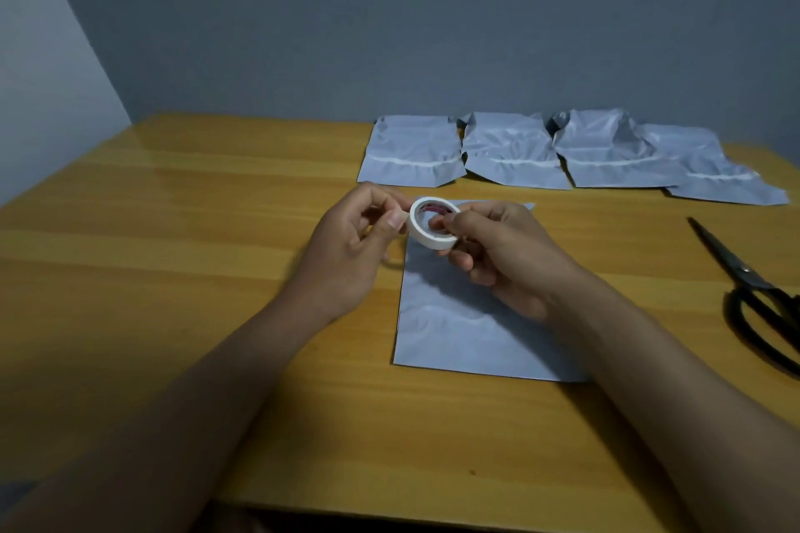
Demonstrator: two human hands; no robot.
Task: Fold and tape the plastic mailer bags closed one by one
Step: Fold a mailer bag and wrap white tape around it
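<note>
Right now your right hand [498, 255] has its fingers curled around a white tape roll [432, 223], a fingertip hooked into the core and the others wrapped under the rim, holding it up off the table. Your left hand [355, 247] is partly closed beside it, thumb and forefinger pinched together at the roll's left edge, where the loose end of the tape appears to be; the strip itself is too small to make out. Both hands hover over a grey mailer bag [459, 316] lying flat on the wooden table [173, 273], directly in front of you. Beyond it, along the far edge by the wall, four more grey mailer bags [515, 151] sit in a row, slightly overlapping, each with a pale strip running across it. Well off to your right, black scissors [753, 294] lie on the table, blades pointing away from you.
</note>
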